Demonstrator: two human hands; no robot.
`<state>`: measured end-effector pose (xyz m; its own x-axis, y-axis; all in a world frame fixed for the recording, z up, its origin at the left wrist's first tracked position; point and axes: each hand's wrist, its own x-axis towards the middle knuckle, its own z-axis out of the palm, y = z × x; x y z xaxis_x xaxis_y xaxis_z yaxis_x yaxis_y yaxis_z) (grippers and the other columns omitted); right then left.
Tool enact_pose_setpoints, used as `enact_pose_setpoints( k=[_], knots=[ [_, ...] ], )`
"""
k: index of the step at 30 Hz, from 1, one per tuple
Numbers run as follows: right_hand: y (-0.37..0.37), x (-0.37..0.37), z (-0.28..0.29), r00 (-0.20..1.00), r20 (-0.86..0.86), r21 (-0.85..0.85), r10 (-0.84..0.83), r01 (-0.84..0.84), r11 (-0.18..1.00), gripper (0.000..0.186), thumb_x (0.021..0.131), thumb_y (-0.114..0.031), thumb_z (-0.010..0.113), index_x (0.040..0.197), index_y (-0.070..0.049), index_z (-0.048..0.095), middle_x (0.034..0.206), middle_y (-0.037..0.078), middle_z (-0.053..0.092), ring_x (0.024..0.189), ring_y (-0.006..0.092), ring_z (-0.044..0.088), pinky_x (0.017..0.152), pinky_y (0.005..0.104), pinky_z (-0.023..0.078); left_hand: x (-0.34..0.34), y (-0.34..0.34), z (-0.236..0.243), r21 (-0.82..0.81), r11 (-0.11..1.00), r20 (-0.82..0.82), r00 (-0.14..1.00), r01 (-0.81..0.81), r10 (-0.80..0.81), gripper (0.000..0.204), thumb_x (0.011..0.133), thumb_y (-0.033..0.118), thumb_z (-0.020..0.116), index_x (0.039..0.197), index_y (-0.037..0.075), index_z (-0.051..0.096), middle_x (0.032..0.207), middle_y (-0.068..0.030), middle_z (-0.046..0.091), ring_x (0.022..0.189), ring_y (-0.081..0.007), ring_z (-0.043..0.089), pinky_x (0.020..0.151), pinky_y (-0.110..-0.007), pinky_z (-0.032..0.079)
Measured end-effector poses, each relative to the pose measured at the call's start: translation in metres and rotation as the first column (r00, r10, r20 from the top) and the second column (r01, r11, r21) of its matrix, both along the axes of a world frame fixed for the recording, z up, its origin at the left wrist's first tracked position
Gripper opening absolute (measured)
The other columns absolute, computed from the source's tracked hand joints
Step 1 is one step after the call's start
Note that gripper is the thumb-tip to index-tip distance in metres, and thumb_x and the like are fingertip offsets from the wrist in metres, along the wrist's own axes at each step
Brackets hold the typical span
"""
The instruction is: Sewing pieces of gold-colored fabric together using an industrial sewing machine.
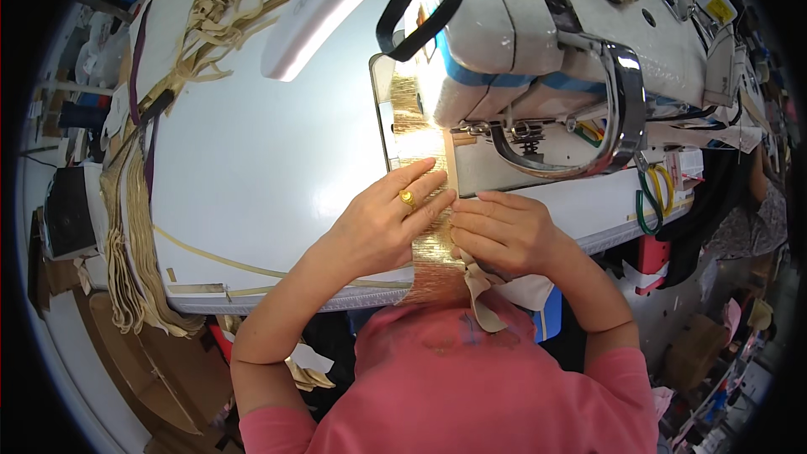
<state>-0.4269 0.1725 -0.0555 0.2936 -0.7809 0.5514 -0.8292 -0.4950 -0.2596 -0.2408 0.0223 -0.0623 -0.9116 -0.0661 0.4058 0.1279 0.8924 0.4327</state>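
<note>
A strip of shiny gold material [437, 277] runs from the table's front edge up under the head of a sewing machine [496, 34]. My left hand [370, 223], with a gold ring, lies flat on this material, its fingers stretched toward the machine. Along the material's right edge runs a narrow beige band [451, 170]. My right hand [508, 231] is closed at that edge, thumb and fingers pressed together on the beige band. Below my right hand a loose beige strip [481, 303] hangs over the table edge. The needle area is hidden by the machine head and glare.
Bundles of beige strips [130, 235] hang at the table's left, with more [223, 13] at the back. A curved metal bar [622, 109] juts from the machine. Scissors with green and yellow handles [656, 193] lie at the right. A flat metal piece [195, 288] lies near the front edge.
</note>
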Motion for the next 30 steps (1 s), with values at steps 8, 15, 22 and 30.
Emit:
enact_pose_setpoints(
  k=[8,15,22,30],
  knots=[
    [-0.006,-0.007,0.006,0.999,-0.039,0.062,0.005,-0.003,0.998,0.016,0.079,-0.019,0.077,0.092,-0.012,0.071,0.104,0.005,0.075,0.101,0.0201,0.073,0.086,0.0337,0.059,-0.005,-0.005,0.004,-0.021,0.999,0.006,0.999,-0.033,0.033,0.051,0.065,0.000,0.068,0.115,-0.004,0.069,0.123,-0.0169,0.063,0.124,-0.0353,0.060,0.102,-0.042,0.053],
    [-0.016,-0.017,-0.003,1.000,-0.026,0.066,-0.005,0.007,0.998,0.020,0.074,-0.015,0.077,0.093,-0.010,0.070,0.104,0.006,0.073,0.097,0.0244,0.072,0.077,0.0342,0.058,-0.013,-0.018,0.006,0.039,0.998,0.003,0.999,-0.051,0.051,0.053,0.064,-0.001,0.070,0.117,-0.003,0.069,0.122,-0.0163,0.062,0.124,-0.0350,0.060,0.101,-0.042,0.054],
    [0.001,-0.026,0.002,0.984,0.092,0.264,-0.152,0.123,0.957,0.045,0.070,-0.039,0.086,0.095,-0.007,0.067,0.102,0.009,0.070,0.091,0.0279,0.068,0.072,0.0372,0.055,-0.005,-0.018,0.015,-0.061,0.998,0.097,0.994,-0.035,0.041,0.053,0.064,0.002,0.072,0.117,-0.004,0.067,0.121,-0.0153,0.062,0.120,-0.0349,0.061,0.101,-0.044,0.053],
    [0.051,0.021,0.021,0.936,0.273,0.291,0.222,-0.301,0.908,0.051,0.075,-0.051,0.080,0.100,-0.009,0.067,0.109,0.007,0.066,0.097,0.0226,0.066,0.075,0.0357,0.047,0.034,0.031,0.011,-0.101,0.985,0.031,0.990,0.138,-0.136,0.035,0.079,0.011,0.065,0.111,-0.003,0.070,0.118,-0.0160,0.064,0.118,-0.0291,0.062,0.100,-0.042,0.051]
  ],
)
